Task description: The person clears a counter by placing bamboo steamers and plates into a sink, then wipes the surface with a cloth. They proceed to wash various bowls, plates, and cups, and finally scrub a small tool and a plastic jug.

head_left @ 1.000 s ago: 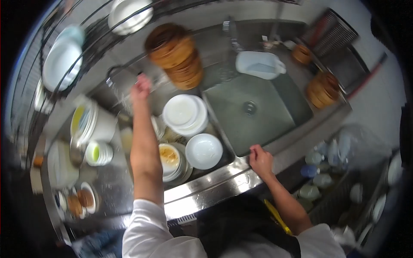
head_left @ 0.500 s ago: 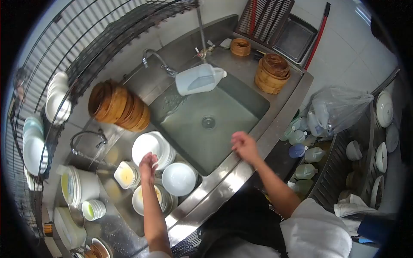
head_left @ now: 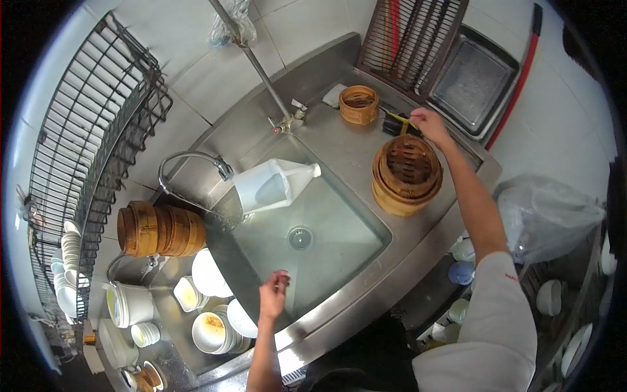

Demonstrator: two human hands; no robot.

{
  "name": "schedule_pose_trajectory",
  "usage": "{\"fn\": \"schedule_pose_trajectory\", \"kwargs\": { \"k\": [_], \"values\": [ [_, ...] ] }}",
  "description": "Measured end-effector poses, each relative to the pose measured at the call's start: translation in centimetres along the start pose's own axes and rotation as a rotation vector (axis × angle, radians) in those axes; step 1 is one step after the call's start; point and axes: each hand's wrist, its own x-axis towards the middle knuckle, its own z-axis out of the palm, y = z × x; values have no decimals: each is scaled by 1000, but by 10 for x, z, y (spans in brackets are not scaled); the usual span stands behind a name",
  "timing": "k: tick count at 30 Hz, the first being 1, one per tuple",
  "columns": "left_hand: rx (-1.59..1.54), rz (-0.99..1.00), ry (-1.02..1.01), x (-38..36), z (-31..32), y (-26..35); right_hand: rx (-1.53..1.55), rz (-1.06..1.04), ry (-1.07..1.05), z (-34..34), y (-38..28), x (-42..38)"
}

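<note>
My right hand [head_left: 428, 124] is at the back right counter, its fingers closed at a yellow strap on a black object [head_left: 398, 124], behind the stacked bamboo steamers [head_left: 406, 176]. My left hand [head_left: 273, 294] hovers over the near left part of the water-filled sink [head_left: 326, 261], its fingers curled; whether anything is in them is hidden. A translucent plastic jug [head_left: 271, 185] lies tilted at the sink's back left corner, near the curved faucet [head_left: 196, 157]. A small bamboo steamer [head_left: 358, 106] stands on the back counter.
White bowls [head_left: 212, 332] and a white bucket [head_left: 130, 305] fill the left basin, with more bamboo steamers [head_left: 160, 228] behind. Wire racks [head_left: 98, 130] hang at left. A metal tray [head_left: 473, 81] leans at back right. A plastic bag [head_left: 548, 219] sits at right.
The view has shifted toward the right. My right hand has reached out to the yellow strap behind the steamers. My left hand has moved from beside the bowls to over the sink.
</note>
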Motion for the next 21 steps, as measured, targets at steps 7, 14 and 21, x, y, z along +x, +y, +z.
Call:
{"fn": "schedule_pose_trajectory", "kwargs": {
  "k": [7, 14, 21],
  "values": [
    [227, -145, 143, -60, 35, 6, -620, -22, -395, 45, 22, 99],
    [515, -304, 234, -99, 79, 15, -555, 87, -362, 16, 48, 113],
    [592, -312, 314, -93, 86, 22, -550, 149, -714, 22, 40, 141]
  ]
}}
